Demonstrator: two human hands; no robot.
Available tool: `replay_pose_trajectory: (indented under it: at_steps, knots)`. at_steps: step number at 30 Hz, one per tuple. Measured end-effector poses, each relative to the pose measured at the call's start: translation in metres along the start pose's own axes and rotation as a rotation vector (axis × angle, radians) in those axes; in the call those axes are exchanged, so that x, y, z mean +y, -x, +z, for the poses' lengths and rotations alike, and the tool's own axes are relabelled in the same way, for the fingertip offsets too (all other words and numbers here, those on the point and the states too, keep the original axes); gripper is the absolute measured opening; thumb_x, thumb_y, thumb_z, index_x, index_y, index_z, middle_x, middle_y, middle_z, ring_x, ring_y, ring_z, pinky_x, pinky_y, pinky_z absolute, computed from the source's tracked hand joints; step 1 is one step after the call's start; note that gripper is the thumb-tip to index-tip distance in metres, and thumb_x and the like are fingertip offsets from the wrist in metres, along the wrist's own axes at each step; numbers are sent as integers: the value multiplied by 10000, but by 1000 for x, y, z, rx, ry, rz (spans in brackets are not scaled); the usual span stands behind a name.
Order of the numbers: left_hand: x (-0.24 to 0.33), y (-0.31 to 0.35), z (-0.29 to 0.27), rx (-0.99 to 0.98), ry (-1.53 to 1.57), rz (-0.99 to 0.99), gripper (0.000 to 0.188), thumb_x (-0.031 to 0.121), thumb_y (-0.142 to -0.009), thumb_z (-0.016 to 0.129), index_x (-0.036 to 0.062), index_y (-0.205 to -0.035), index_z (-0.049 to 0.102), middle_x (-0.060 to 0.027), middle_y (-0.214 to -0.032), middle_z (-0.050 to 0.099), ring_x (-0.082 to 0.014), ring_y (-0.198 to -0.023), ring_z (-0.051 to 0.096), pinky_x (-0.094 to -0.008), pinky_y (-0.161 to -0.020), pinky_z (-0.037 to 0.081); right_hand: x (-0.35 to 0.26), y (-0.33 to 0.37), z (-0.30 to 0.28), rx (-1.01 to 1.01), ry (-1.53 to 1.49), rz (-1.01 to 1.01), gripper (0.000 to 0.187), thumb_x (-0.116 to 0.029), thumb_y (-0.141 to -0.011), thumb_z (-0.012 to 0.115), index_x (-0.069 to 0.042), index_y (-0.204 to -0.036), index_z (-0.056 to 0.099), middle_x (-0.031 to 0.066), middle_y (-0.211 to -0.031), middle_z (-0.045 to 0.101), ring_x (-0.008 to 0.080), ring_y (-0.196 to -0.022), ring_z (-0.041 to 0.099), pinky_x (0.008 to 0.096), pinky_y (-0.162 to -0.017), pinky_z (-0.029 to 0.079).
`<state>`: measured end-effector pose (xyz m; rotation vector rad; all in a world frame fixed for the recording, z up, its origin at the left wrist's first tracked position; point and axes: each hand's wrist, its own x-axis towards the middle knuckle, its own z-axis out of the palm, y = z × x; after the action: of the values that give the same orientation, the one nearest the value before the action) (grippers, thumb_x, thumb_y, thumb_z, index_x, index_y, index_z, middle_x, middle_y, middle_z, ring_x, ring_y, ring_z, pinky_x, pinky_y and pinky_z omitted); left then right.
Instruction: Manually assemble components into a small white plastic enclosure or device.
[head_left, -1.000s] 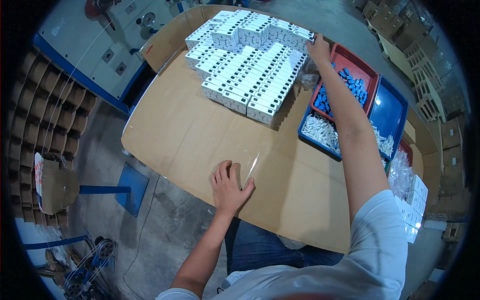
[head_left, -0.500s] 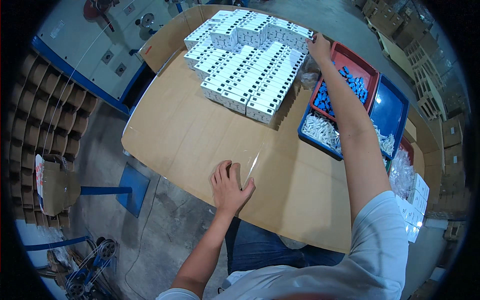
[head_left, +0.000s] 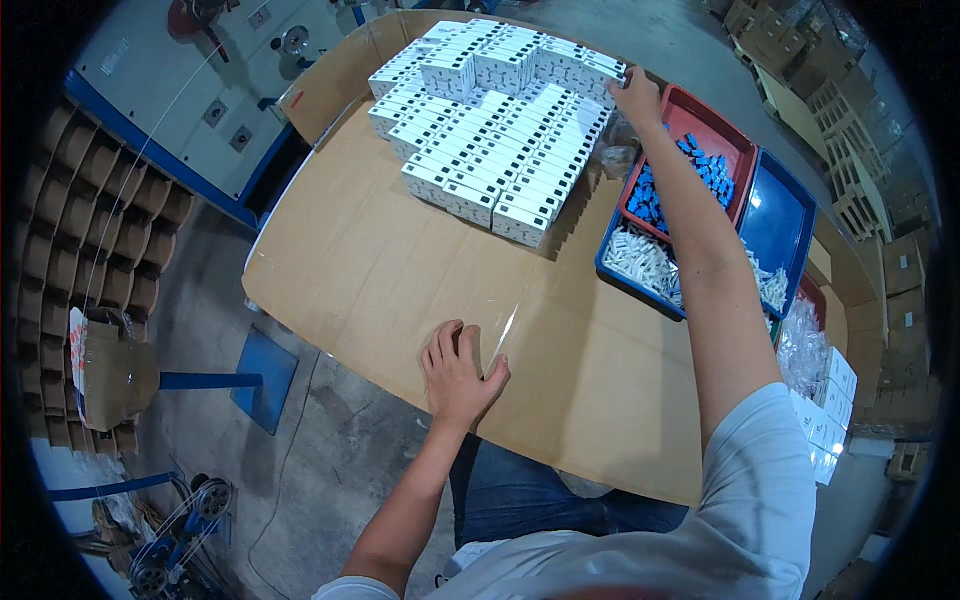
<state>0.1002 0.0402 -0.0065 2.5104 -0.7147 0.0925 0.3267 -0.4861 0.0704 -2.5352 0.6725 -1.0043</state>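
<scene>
1. Here the left hand [head_left: 458,372] lies flat, fingers spread and released, on a clear plastic sheet [head_left: 505,335] on the cardboard-covered table [head_left: 350,260].
2. The right hand [head_left: 637,97], arm stretched out, grasps a small white box [head_left: 612,72] at the stack's far edge.
3. The red tray [head_left: 700,115] holds blue parts [head_left: 690,178]; the blue tray [head_left: 775,215] holds white parts [head_left: 645,262].

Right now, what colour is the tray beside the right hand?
Red tray, holding small blue parts; head view shows it.

White rectangular boxes [head_left: 500,140] stacked in rows on the table's far side.
</scene>
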Motion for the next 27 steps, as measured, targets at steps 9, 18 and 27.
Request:
replay_pose_trajectory:
  at_steps: [9, 18, 27]
  knots:
    - [1, 1, -2, 3, 14, 0, 587, 383, -770, 742, 82, -1244, 567, -149, -1327, 488, -338, -1313, 431, -486, -1084, 327, -2, 26, -9, 28, 98, 32, 544, -213, -792, 803, 52, -1202, 562, 290, -1156, 635, 441, -1127, 621, 489, -945, 522]
    - [1, 0, -2, 27, 11, 24, 608, 394, -775, 738, 81, -1265, 559, -147, -1343, 485, -334, -1326, 422, -486, -1094, 320, -61, 191, -111, 170, -197, -213, 204, -87, -893, 713, 7, -1068, 665, 138, -1027, 684, 281, -945, 681, 331, -852, 541]
    - [-9, 19, 11, 112, 46, 62, 601, 409, -793, 748, 87, -1269, 572, -119, -1322, 526, -317, -1292, 458, -474, -1089, 331, -85, 475, -260, -178, -466, 336, 112, -22, -946, 643, 0, -1053, 669, 120, -1106, 692, 219, -975, 689, 302, -780, 566]
